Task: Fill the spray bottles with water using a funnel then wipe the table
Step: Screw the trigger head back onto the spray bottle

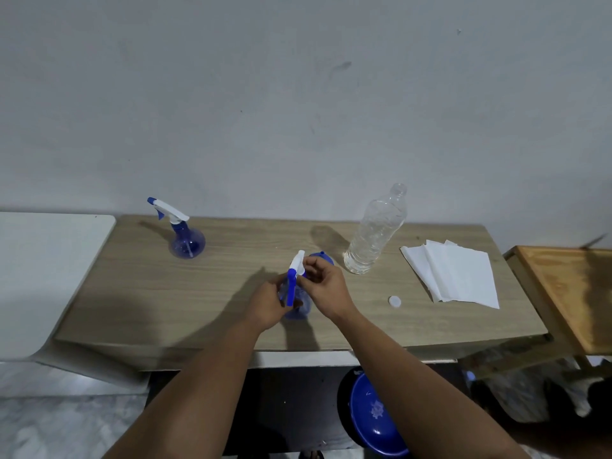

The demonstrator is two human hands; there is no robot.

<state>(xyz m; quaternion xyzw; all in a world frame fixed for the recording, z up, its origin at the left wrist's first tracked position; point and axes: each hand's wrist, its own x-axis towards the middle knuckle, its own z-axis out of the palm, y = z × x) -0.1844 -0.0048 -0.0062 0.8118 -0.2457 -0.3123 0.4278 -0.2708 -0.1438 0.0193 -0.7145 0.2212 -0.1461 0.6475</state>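
The wooden surface (165,293) runs along a pale wall, and most of the kit is spread across it. Tallest is the clear water bottle (376,231), uncapped and standing at the back right, with only a little water visible near its base. To its right lies a fan of white paper towels (453,276), surely meant for the wiping at the end. At the back left stands a second spray bottle (185,240), blue, with its trigger head fitted. Front and centre is the near spray bottle (296,306), which the left hand (270,303) grips round its body while the right hand (326,286) pinches the white and blue trigger head (294,279) at the top. Just behind the hands a blue funnel (323,258) peeks out, resting on the surface. Smallest of all, a white cap (394,301) lies alone between the hands and the towels. I take it the head is being turned at the neck, though whether on or off I cannot tell. If off, the next move calls for lifting it clear, seating the funnel in the neck and pouring steadily.
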